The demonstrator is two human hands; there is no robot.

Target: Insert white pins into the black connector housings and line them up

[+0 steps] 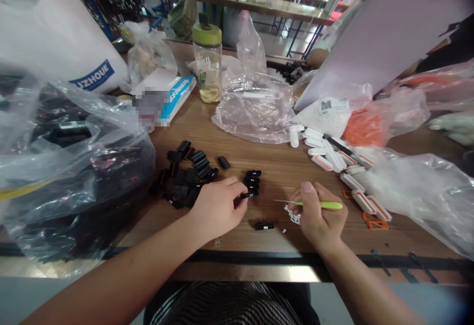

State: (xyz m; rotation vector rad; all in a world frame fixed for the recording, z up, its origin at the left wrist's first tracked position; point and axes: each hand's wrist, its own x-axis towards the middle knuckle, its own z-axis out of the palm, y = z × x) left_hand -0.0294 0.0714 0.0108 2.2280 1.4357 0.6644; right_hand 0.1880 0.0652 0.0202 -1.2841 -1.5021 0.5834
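Note:
My left hand [218, 209] is closed, with thumb and forefinger at the end of a black plastic connector block [251, 194]. That block lies at the near end of a short row of similar black connector blocks [253, 179]. My right hand [320, 214] is closed around a thin needle-like pick with a light green handle [331, 205]; its metal tip points left, toward the row. Beneath the right hand are small white plastic bits [293, 216], partly hidden by the fingers. One more black connector block with white marks [264, 226] lies between my hands, nearer the table edge.
A heap of black blocks [185, 177] lies left of my left hand. White pieces with orange strips [329, 154] and orange frames [376, 224] lie right. Clear plastic bags [255, 107] and a green-lidded bottle [208, 63] stand behind. A large bag [122, 186] fills the left side.

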